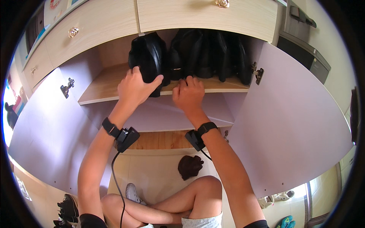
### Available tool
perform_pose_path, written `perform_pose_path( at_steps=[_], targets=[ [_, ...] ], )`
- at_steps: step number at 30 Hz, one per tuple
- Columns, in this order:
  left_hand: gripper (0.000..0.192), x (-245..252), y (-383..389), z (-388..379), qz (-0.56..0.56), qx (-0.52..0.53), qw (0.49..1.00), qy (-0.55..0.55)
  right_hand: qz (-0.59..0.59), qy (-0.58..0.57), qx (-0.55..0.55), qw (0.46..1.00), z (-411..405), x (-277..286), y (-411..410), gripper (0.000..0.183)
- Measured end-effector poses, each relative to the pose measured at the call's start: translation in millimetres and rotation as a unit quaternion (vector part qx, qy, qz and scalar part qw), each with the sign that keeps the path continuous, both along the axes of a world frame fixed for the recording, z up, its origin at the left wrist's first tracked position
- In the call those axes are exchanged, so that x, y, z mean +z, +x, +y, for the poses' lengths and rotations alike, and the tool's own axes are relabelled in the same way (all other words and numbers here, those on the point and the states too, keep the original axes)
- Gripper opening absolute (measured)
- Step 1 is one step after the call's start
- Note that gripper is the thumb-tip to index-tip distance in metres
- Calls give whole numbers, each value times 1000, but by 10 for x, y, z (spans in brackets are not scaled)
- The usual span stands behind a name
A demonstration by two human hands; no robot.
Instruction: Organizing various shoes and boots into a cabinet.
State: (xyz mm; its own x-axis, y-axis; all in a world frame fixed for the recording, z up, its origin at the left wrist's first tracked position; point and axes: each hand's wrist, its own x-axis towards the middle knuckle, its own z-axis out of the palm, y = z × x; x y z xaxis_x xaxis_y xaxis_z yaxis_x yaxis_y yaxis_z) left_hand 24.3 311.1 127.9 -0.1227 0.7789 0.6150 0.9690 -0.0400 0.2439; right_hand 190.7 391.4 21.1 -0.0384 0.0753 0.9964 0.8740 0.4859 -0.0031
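My left hand [136,87] grips a black leather boot [148,54] that stands at the front of the upper shelf [99,85] in an open cabinet. The boot's lower end reaches over the shelf's front edge. To its right, my right hand [189,90] is at that edge with its fingers curled. Whether those fingers hold anything is hidden. Several more black boots [205,54] stand upright close together behind and to the right of it, partly in shadow. Each wrist wears a black strap with a small device and cable.
Cabinet doors spread wide at left [51,136] and right [288,122]. A lower shelf [182,111] lies beneath. A dark brown crumpled item [190,167] is on the floor before my crossed legs. Black shoes [68,208], white shoes [275,199] and teal footwear [286,222] lie at the sides.
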Motion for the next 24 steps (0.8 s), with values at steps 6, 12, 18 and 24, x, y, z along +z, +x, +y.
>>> perform_pose_path(
  at_steps=[6,12,18,24],
  targets=[
    [44,13,-192,294,78,-6,996,51,-6,-1,5,1000,-32,17,-13,25],
    [44,-26,-324,628,-110,-31,984,136,3,-15,7,1000,-16,-14,-24,25],
    [44,-253,-538,877,-112,-195,968,115,-3,3,22,1000,-34,16,-81,25],
    [25,74,-985,610,-325,-232,900,172,-4,17,2,1000,3,4,48,23]
  ],
)
